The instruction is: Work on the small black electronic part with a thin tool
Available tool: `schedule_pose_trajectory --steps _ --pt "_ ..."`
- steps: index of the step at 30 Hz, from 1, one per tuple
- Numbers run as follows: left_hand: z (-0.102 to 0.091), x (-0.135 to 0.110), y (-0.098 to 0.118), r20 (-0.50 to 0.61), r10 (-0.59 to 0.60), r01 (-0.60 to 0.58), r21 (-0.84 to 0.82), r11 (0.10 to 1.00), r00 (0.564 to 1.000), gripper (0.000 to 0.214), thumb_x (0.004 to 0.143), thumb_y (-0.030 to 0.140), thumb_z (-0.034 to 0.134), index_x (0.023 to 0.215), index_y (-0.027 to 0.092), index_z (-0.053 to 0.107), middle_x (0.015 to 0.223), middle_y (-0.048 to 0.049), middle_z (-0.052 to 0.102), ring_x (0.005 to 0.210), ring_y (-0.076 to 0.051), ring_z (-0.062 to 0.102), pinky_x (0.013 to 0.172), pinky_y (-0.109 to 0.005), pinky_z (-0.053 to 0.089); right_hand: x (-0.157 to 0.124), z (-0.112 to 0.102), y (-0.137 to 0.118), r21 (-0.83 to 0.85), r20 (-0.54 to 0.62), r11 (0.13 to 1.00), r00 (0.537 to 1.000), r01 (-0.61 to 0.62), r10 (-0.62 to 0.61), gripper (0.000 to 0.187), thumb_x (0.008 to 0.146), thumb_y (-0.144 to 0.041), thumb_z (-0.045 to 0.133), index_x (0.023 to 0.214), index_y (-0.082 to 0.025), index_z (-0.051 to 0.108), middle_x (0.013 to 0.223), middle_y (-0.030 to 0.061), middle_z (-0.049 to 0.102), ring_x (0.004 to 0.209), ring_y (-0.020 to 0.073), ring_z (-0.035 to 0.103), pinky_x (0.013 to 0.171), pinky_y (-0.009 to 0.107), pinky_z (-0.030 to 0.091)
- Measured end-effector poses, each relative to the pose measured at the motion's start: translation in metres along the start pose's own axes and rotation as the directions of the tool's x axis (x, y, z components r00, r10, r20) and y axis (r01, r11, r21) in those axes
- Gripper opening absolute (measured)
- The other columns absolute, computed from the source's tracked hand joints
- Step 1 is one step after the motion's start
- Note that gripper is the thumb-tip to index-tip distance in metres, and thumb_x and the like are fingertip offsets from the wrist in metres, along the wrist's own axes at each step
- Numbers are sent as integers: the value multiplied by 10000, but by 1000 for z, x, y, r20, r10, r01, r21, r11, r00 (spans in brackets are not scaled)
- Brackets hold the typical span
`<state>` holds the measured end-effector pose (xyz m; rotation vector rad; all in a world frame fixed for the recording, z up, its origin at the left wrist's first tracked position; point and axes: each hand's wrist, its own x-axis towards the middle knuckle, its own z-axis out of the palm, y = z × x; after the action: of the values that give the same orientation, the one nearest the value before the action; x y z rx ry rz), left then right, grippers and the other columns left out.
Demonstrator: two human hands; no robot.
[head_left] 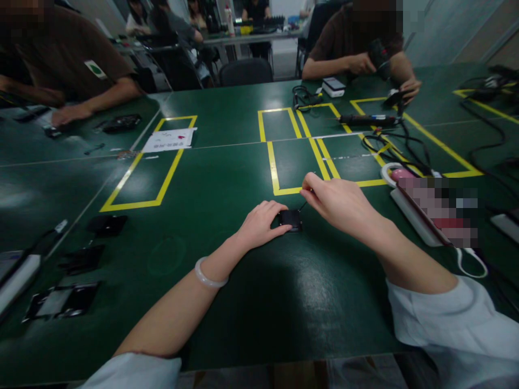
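Position: on the person's head, over the near edge of the green table point(227, 178).
Direction: forward and down, across the table.
Nearness: close above the left hand point(261, 221) and right hand point(338, 202).

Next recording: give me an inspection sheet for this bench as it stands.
Surface: dark green table with yellow tape rectangles.
Job's things: small black rectangular part, flat on table.
Clutter: flat black parts at left; white paper sheet.
Hands: left hand grips the part; right hand pinched shut, contents too small to tell.
Cables: black cables; white power strip.
Surroundings: co-workers seated opposite.
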<state>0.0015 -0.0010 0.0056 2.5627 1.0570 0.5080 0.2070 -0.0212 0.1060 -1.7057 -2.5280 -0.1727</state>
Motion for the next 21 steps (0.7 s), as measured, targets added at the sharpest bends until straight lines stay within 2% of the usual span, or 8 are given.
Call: schedule_pose_trajectory --steps 7,11,14,21 --pt "0 0 0 -3 -3 3 -9 1000 1000 377 908 504 517 1131 200 542 1077 -76 604 977 -244 547 857 -382 460 -1 2 1 95 -33 995 999 28 -25 232 972 -336 335 1076 -193 485 806 30 697 650 188 620 531 281 217" --pt "-1 0 0 -1 -4 4 4 1000 1000 388 907 510 515 1134 196 538 1069 -75 605 969 -243 546 854 -381 460 -1 1 1 52 -20 998 999 31 -30 282 978 -392 323 1026 -191 516 764 44 690 651 193 620 540 286 216" --pt "-2 0 0 2 -2 2 2 1000 1000 383 910 503 515 1134 193 538 1067 -76 606 967 -241 547 857 -383 459 0 -1 0 11 8 1000 1000 6 -6 284 980 -366 310 1021 -189 528 745 51 687 638 198 618 533 290 203" --pt "-2 0 1 4 -3 3 -17 1000 1000 384 910 504 509 1137 196 545 1079 -78 608 978 -242 548 867 -389 460 -1 -1 0 95 -9 995 1000 22 -21 262 971 -350 328 1081 -184 499 814 44 703 659 196 622 539 288 227"
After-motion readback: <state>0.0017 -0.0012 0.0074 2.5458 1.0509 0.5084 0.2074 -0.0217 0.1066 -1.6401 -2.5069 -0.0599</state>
